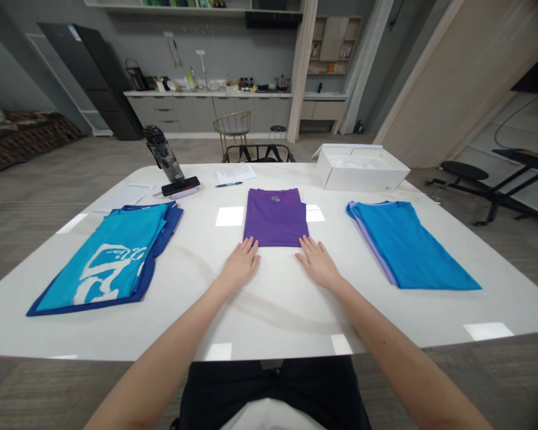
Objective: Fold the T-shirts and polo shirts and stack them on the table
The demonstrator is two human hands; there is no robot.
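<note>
While the left hand (239,264) and right hand (318,263) lie flat on the worktop (278,316), spread fingers (250,246) touch the folded purple T-shirt (274,218)

The surface (269,322) holds three shirts: a purple shirt (274,218) at twelve o'clock, a blue shirt (103,260) at nine, and another blue shirt (412,245) at three. There are two hands, one left hand (240,263) and one right hand (318,263). Also counted: one bottle (164,155), one phone (180,186), two papers (235,174), one pen (228,184) and one box (363,170).

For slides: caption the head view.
Left hand and right hand touch a folded purple shirt on white table, between a turquoise shirt and blue shirt.
</note>
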